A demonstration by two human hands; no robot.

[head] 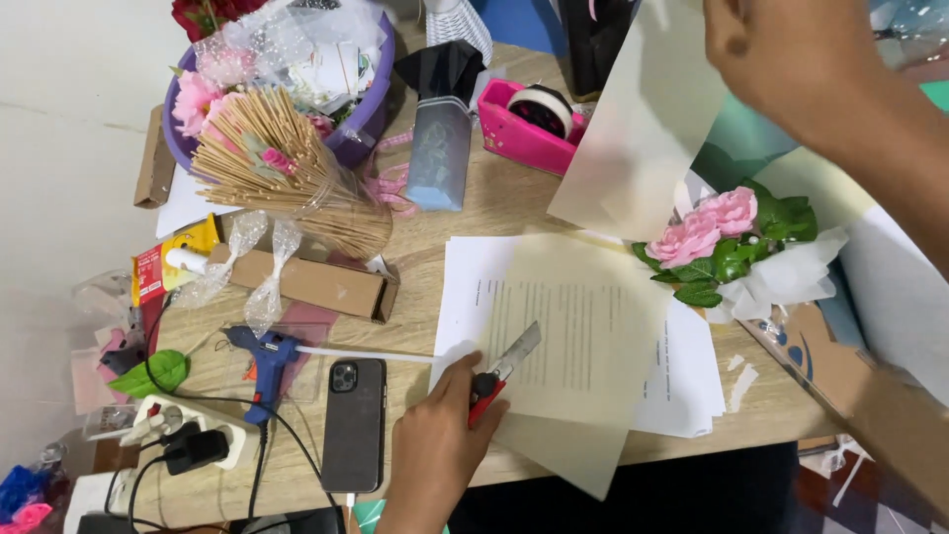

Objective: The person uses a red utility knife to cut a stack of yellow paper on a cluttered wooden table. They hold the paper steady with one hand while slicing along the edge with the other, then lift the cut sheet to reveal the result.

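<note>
My left hand (435,445) grips a red-handled utility knife (506,368) with its blade lying on a translucent cream sheet (583,336), which rests on a stack of white printed papers (465,287). My right hand (791,54) is raised at the top right and lifts the far end of that same cream sheet (643,129), so it bends upward. Under the raised sheet lies a small bouquet of pink roses (707,232) with green leaves in white wrapping.
A black phone (354,423) and a blue glue gun (259,361) lie left of my left hand. A bundle of wooden skewers (287,178), a purple basin (371,99), a pink tape dispenser (524,124) and a cardboard box (316,282) crowd the back. A power strip (188,435) sits front left.
</note>
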